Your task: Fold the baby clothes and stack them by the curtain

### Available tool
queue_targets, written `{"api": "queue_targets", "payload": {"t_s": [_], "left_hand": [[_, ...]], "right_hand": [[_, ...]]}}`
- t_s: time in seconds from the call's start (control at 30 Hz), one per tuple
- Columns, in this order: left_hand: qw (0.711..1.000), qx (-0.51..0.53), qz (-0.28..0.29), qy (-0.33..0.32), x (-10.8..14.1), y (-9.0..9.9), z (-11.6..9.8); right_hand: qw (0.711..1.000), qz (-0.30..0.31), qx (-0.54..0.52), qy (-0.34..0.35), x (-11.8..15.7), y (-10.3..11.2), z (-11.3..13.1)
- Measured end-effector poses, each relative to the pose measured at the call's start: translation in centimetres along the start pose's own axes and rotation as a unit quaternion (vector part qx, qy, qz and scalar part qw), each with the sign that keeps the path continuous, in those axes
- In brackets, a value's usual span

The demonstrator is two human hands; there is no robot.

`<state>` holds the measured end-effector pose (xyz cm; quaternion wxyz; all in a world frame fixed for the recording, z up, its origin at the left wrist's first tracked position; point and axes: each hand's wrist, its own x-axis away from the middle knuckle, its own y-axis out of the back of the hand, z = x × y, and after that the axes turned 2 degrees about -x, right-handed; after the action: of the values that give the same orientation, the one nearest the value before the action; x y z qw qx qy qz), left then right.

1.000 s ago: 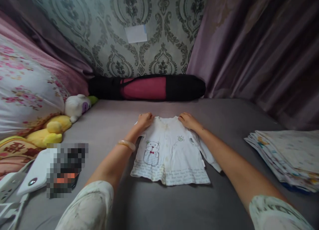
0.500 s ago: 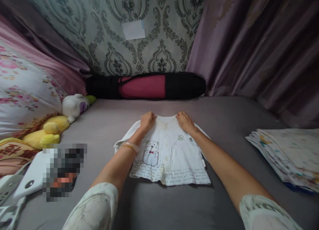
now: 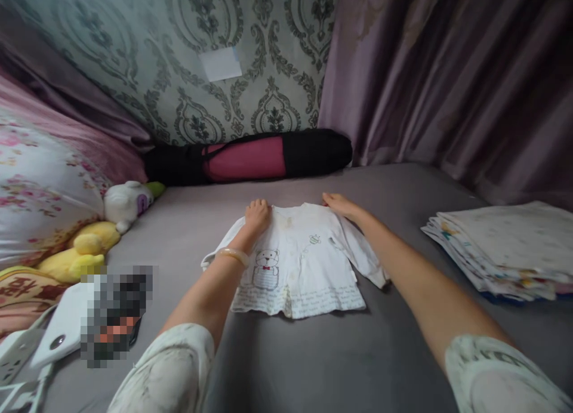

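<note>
A small white long-sleeved baby shirt (image 3: 308, 270) lies face up and spread out, with a bear print, a bee print and a buttoned front. Yellowish stains mark its neckline and lower hem. My left hand (image 3: 258, 215) is closed on the shirt's left shoulder, its fingers curled at the cloth edge. At the opposite shoulder, my right hand (image 3: 341, 204) is just off the collar, fingers pointing left and slightly apart; its underside is hidden. The right sleeve fans out under my right forearm, and the left sleeve lies partly behind my left arm.
A stack of folded cloths (image 3: 505, 240) sits at the right on the grey sheet (image 3: 313, 365). Along the wall lies a black-and-pink long bag (image 3: 246, 159). To the left are plush toys (image 3: 128, 204), a floral pillow (image 3: 40, 186), a white device (image 3: 62, 323) and a power strip (image 3: 15, 353).
My right hand has moved off the collar, outward along the shoulder. More of the right sleeve shows. My left hand stays at its shoulder. The view has turned slightly right.
</note>
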<state>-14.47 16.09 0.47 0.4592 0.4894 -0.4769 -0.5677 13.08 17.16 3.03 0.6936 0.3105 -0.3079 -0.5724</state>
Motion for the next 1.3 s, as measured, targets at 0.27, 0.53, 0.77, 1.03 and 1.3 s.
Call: {"api": "queue_targets", "payload": {"t_s": [0.27, 0.53, 0.77, 1.03, 1.3], "left_hand": [[0.99, 0.07, -0.034, -0.115, 2.0, 1.8, -5.9], [0.967, 0.157, 0.013, -0.203, 3.3, 1.9, -12.2], [0.939, 0.218, -0.028, -0.266, 2.5, -0.1, -12.8], [0.964, 0.179, 0.018, -0.197, 3.2, -0.6, -14.7], [0.976, 0.117, 0.022, -0.184, 4.2, -0.2, -15.3]], "right_hand": [[0.987, 0.024, -0.005, -0.16, 11.5, 4.3, -7.2], [0.988, 0.041, 0.095, -0.114, 15.6, 3.6, -7.3], [0.992, -0.012, 0.016, -0.126, 14.7, 5.9, -6.6], [0.968, -0.175, 0.072, -0.164, 12.6, 7.8, -11.3], [0.933, -0.256, 0.154, -0.2, 15.7, 5.9, -11.1]]}}
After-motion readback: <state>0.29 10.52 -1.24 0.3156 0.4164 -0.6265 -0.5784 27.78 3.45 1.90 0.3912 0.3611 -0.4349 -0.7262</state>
